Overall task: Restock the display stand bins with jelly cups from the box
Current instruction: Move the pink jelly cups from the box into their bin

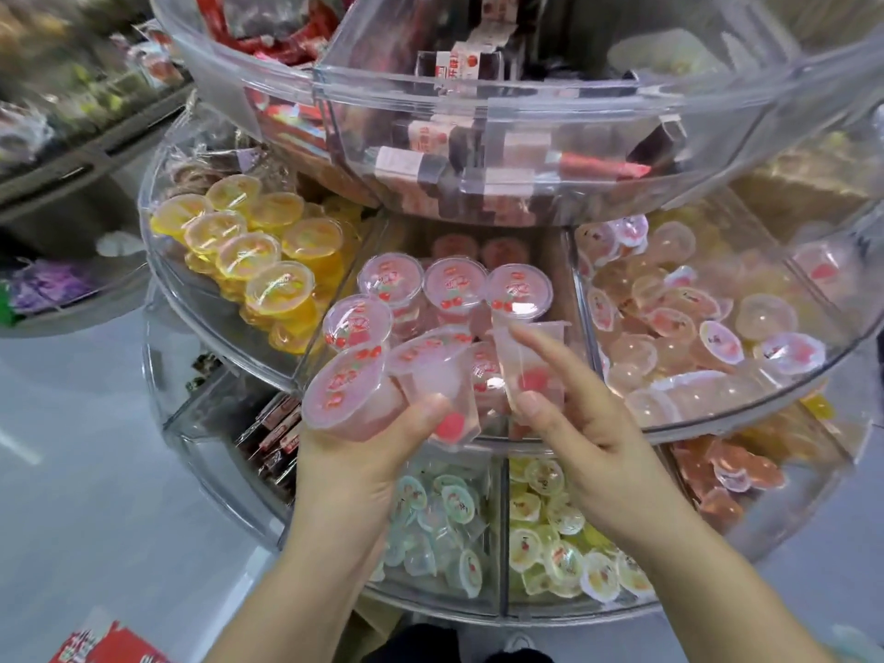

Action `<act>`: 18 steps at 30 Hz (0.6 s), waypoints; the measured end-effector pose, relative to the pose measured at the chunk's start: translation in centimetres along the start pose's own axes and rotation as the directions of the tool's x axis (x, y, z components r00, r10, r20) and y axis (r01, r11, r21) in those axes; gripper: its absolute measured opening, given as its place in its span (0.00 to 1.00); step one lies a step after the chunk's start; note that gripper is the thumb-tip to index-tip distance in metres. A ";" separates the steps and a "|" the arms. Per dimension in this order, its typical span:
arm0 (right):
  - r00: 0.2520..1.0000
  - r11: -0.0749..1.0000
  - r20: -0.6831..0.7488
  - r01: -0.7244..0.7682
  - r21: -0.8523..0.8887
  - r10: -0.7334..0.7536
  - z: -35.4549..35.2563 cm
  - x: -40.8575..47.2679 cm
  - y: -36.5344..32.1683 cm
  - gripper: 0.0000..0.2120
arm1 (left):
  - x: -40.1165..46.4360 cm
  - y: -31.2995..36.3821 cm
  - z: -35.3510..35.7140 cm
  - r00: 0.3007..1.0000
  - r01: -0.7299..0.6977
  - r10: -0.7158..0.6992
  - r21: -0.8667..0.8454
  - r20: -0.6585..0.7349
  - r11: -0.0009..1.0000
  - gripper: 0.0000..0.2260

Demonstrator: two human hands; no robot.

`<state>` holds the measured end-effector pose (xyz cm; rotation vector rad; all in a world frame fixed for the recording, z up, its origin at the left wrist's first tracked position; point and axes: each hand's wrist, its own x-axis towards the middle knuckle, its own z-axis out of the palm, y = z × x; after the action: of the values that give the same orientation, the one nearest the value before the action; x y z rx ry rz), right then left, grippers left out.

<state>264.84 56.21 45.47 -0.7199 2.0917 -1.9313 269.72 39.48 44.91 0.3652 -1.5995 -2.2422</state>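
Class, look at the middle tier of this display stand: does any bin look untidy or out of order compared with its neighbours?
Yes. The right-hand bin holds small pink cups heaped loosely, tipped every way, while the yellow cups and cherry cups stand lid-up in rows. Two cherry cups lie tilted only because the left hand and right hand hold them.

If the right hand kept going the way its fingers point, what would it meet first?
Likely the upright cherry jelly cups standing in the middle bin, just beyond the cup the right hand pinches; depth is uncertain from this single view.
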 end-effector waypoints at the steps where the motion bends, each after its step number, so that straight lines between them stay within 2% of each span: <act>1: 0.999 0.992 -0.033 -0.039 0.123 0.043 0.2 0.0 -0.1 0.19 | 0.1 0.0 -0.4 1.000 0.018 -0.018 0.000 -0.001 1.000 0.28; 3: 0.985 0.943 -0.079 -0.124 0.307 0.155 0.5 0.1 0.0 0.19 | 0.5 -0.1 -1.0 0.999 0.033 -0.033 0.010 0.013 0.999 0.30; 8: 0.970 0.908 -0.100 -0.169 0.384 0.223 1.4 0.5 0.2 0.25 | 1.0 -0.4 -1.7 0.996 0.008 -0.013 0.057 0.089 0.998 0.27; 12: 0.976 0.969 -0.142 -0.136 0.206 0.167 1.9 0.5 0.4 0.21 | 0.8 -0.4 -2.3 0.990 -0.012 -0.005 0.113 0.144 0.994 0.25; 18: 0.978 0.996 -0.204 -0.059 -0.061 0.045 2.5 0.6 0.4 0.25 | 0.8 -0.7 -3.8 0.991 0.001 -0.023 0.166 0.130 0.986 0.31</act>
<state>265.43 53.76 44.91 -0.4926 2.2775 -1.9899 270.49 36.08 43.05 0.2752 -1.8629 -2.1882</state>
